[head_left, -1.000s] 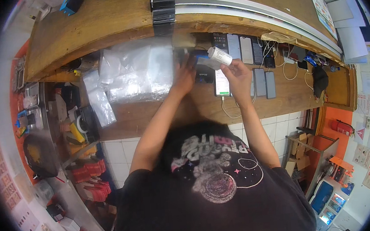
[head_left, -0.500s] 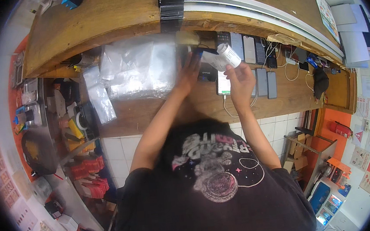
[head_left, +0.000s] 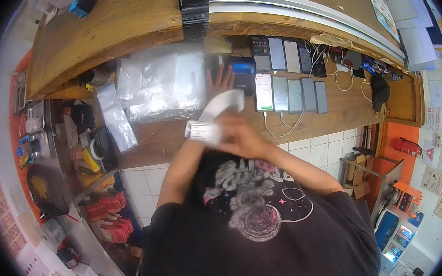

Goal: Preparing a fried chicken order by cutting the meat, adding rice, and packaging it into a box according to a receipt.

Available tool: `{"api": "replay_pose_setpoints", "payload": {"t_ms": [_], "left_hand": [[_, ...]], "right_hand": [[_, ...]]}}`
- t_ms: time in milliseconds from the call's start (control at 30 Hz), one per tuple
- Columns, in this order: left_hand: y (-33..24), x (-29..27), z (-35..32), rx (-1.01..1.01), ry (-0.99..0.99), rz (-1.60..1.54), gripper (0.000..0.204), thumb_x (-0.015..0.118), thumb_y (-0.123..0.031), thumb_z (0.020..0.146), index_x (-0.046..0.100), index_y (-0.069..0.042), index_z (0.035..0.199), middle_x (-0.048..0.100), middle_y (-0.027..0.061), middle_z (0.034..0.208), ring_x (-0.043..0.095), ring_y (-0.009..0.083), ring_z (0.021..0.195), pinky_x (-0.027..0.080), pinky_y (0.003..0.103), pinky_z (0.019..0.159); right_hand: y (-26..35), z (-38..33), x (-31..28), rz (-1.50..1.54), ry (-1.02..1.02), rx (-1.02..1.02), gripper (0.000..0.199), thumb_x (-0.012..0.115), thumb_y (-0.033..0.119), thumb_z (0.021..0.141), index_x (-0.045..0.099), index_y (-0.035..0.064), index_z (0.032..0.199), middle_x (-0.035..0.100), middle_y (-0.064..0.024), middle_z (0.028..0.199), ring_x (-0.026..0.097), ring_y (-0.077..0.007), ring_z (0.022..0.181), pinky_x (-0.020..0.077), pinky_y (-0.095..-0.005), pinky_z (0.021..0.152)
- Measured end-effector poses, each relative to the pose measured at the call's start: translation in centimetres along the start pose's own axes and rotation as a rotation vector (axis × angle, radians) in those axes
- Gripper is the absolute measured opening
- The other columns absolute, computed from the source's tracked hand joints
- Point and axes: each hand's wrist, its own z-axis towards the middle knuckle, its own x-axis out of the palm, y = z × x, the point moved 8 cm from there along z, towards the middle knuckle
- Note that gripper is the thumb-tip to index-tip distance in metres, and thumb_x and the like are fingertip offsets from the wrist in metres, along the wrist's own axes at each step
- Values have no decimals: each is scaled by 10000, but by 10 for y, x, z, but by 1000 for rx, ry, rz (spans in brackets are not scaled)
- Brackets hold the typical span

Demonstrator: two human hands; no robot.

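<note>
Right hand [head_left: 241,136] gripped white paper strip w/ label [head_left: 214,118] nr bench [head_left: 179,133] front edge, left hand [head_left: 221,78] lay open, fingers spread, by clear plastic bags [head_left: 160,85], phones [head_left: 289,80] toward back edge.

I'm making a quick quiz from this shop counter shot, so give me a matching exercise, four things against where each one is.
Things:
1. white paper strip
2. row of phones
3. clear plastic bags
4. left hand

Places:
A. left part of the wooden shelf
B. held in the right hand
C. lying right of the hands, some on cables
D. flat on the shelf by a dark device

Pairs: 1-B, 2-C, 3-A, 4-D
</note>
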Motion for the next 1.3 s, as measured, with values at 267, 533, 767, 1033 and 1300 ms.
{"api": "replay_pose_setpoints", "payload": {"t_ms": [267,533,767,1033,1300], "left_hand": [[56,-74,-39,-562,-71,-1427,228,601,-158,939,647,-27,1119,620,105,1196,579,231,1133,442,388,1024],[0,-234,-17,-365,-15,-1324,219,689,-77,883,620,-9,1080,664,84,1053,606,171,1031,470,322,928],[-29,-245,-12,-366,110,-1247,288,666,33,881,574,35,1154,671,100,1070,592,141,1064,471,299,920],[-59,-234,-45,-404,166,-1501,421,621,45,917,456,55,1304,621,143,1227,568,175,1165,426,323,1014],[-76,-238,-65,-363,105,-1518,433,597,79,916,447,56,1322,621,140,1230,574,178,1167,426,321,1012]], "right_hand": [[-3,-3,-51,448,-255,384,302,656,74,930,569,-4,1209,677,-61,1037,627,-105,943,511,-254,813],[21,-2,-76,491,-394,180,452,639,32,929,460,-28,1340,647,-102,1129,636,-138,977,516,-277,842],[54,-8,-96,388,-430,68,429,686,20,892,527,-26,1287,648,-90,1157,617,-155,1050,496,-316,910],[86,-18,-138,428,-582,-26,345,661,-9,893,571,-47,1224,678,-101,1108,638,-152,1003,506,-309,885],[93,-36,-156,480,-680,-65,359,625,-20,914,550,-37,1264,687,-128,1108,660,-148,990,535,-280,851]]}}
